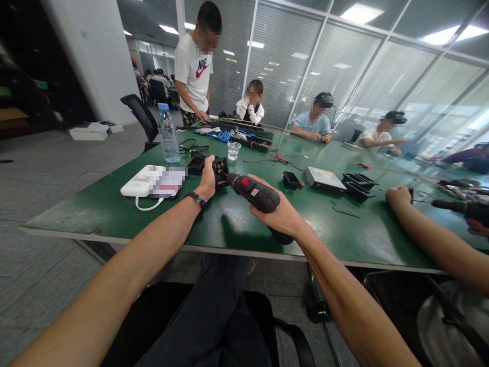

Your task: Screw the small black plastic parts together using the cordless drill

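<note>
My right hand is wrapped round the grip of a dark cordless drill with a red mark on top. The drill's front end points left at a small black box-like part with metal bits inside. That part is held up on its edge over the green table by my left hand, whose fingers close on its left side. Whether the drill bit touches it, I cannot tell. Another black piece lies just left of my left hand.
A water bottle, a white power bank and a clear cup stand on the green table. To the right are a metal-topped box and black trays. A co-worker's arm reaches in at right.
</note>
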`<state>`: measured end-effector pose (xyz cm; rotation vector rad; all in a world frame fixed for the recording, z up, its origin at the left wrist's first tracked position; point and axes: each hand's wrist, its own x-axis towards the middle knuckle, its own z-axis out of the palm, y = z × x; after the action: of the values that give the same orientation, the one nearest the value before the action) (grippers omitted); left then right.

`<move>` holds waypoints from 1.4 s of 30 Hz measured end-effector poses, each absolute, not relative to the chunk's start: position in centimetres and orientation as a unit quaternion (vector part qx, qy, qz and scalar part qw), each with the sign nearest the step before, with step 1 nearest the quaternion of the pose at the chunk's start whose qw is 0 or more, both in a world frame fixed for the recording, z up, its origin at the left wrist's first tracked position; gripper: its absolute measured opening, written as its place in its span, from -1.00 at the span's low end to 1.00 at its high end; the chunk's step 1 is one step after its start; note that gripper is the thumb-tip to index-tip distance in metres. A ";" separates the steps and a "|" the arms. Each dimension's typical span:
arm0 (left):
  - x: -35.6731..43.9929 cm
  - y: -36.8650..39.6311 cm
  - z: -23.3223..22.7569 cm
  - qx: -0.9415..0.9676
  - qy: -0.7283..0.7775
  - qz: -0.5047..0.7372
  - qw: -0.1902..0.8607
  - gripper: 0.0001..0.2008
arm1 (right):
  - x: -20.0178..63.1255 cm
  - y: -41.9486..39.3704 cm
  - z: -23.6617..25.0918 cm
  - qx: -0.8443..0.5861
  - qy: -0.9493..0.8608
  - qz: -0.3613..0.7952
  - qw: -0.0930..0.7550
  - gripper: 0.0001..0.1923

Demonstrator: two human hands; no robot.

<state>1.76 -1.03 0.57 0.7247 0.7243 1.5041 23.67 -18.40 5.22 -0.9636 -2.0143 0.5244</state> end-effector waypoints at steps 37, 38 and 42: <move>2.0 -1.6 1.1 0.313 0.339 0.656 0.597 -0.51 | 23.5 -18.7 5.4 -0.391 -0.800 0.212 0.404 -0.06; 2.0 -1.7 1.2 0.311 0.337 0.657 0.599 -0.51 | 23.5 -18.8 5.3 -0.390 -0.797 0.215 0.409 -0.07; 2.0 -1.7 1.3 0.312 0.333 0.655 0.602 -0.51 | 23.6 -18.7 5.3 -0.390 -0.794 0.218 0.412 -0.08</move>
<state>2.01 -1.75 1.34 0.7227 0.7709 1.5181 23.56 -18.74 5.28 -0.9817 -1.9977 0.5484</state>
